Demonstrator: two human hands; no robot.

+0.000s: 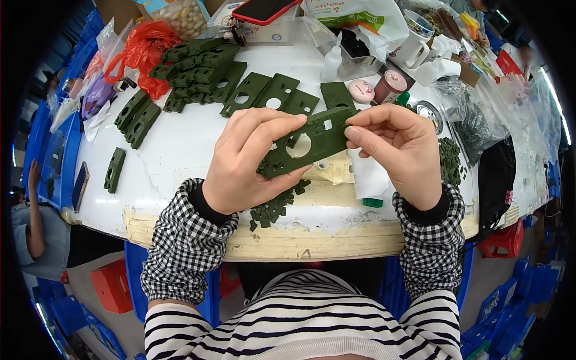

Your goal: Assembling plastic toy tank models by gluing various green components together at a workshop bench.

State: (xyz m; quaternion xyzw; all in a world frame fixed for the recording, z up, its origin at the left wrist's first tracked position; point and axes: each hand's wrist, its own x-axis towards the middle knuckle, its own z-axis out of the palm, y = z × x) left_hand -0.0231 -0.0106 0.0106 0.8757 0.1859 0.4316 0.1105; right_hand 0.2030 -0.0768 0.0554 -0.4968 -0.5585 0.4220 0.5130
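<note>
My left hand [246, 156] grips a dark green plastic model hull plate [315, 153] by its left end, thumb below and fingers above. The plate is tilted, with a large round hole and a small square opening. My right hand [399, 153] is pinched at the plate's right end; whatever lies between its thumb and forefinger is too small to make out. Under the plate sits a cream-coloured block [336, 171] beside a white paper sheet [367, 180]. Below my left hand lies a heap of small green pieces [273, 210].
Stacked green hull plates [201, 69] lie at the back left, others [137, 119] nearer. Small green parts [450, 162] are piled on the right. A white bottle [332, 62], a mug [411, 51], a pink round lid [361, 91] and plastic bags [480, 102] crowd the back right.
</note>
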